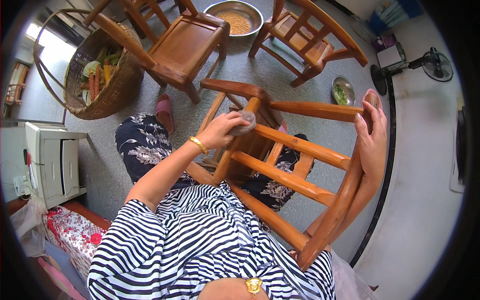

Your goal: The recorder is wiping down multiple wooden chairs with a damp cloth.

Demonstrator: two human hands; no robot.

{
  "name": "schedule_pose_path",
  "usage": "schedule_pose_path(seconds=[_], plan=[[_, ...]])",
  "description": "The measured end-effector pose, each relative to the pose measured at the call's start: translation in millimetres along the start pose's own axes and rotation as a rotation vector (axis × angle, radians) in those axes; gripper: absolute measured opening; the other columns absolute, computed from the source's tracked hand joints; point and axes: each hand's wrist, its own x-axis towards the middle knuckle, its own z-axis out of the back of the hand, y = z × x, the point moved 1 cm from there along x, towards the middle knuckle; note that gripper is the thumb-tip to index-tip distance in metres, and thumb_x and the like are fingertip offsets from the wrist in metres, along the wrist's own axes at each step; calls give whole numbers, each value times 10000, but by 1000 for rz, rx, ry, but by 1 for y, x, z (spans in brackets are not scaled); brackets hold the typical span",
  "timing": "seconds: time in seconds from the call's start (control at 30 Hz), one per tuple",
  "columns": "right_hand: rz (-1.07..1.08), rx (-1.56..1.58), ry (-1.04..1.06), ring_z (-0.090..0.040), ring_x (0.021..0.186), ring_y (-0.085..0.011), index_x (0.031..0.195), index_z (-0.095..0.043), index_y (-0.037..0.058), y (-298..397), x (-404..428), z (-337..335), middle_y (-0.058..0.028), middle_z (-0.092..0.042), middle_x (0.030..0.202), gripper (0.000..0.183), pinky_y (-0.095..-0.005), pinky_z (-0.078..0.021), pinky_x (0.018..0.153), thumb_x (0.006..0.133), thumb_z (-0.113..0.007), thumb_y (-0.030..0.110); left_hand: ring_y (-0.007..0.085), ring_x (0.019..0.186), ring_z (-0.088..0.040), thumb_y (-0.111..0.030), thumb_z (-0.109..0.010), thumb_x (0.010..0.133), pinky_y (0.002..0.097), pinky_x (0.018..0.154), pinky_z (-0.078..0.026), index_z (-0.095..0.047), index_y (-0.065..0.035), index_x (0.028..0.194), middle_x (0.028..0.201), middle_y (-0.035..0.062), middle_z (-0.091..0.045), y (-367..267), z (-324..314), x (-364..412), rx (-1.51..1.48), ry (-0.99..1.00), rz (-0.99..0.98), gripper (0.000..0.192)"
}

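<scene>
A brown wooden chair [307, 146] lies tipped across my lap, its slats and long curved top rail towards me. My left hand [221, 129], with a gold bangle at the wrist, grips a bunched grey cloth [243, 123] against a wooden post of this chair, close to the seat end. At the right, my right hand [375, 144] is wrapped around the far end of the curved rail, thumb on the near side. Part of the seat is hidden behind the slats and posts.
Two more wooden chairs [183, 47] [300, 37] stand ahead, near a metal basin [258, 17] of yellow kernels. A woven basket [123, 86] of vegetables is at left. A metal bowl [348, 88] of chopped greens lies right, by a black fan [378, 79]. A drawer cabinet [52, 165] stands left.
</scene>
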Motion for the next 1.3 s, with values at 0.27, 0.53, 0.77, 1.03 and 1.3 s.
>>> schedule_pose_path(seconds=[0.27,0.53,0.77,1.03,1.3], plan=[[19,-12,5,-519,1179,-315,1217,-573,62,-6,-3,3,-198,-457,1313,355,-374,-388,1011,935,-584,277,203,1111,-568,-41,-608,697,307,977,-428,-594,-98,1221,1195,81,-609,58,39,-10,-456,-237,279,528],[-4,38,29,-511,1200,-277,1215,-576,51,-5,-3,2,-156,-465,1333,356,-353,-379,1020,939,-581,276,345,1100,-552,40,-593,738,404,970,-442,-556,-165,1233,1273,86,-548,113,11,48,228,-186,289,536],[-22,55,66,-522,1188,-246,1238,-573,55,-16,0,3,-131,-502,1298,389,-335,-380,1024,948,-569,314,330,1010,-576,61,-589,722,396,920,-479,-551,-187,1234,1304,69,-514,106,-2,14,388,18,291,571],[-13,80,70,-519,1199,-230,1249,-575,81,-37,10,-5,-112,-516,1292,448,-330,-376,1031,932,-569,398,339,1049,-570,56,-616,694,397,908,-484,-579,-163,1214,1310,89,-505,88,0,-59,332,4,351,566],[-24,128,65,-497,1221,-227,1253,-581,98,-49,15,-5,-109,-522,1291,446,-330,-356,1048,933,-568,409,338,1023,-598,21,-621,722,415,890,-485,-623,-156,1171,1267,114,-541,56,-5,-138,249,15,330,483]])
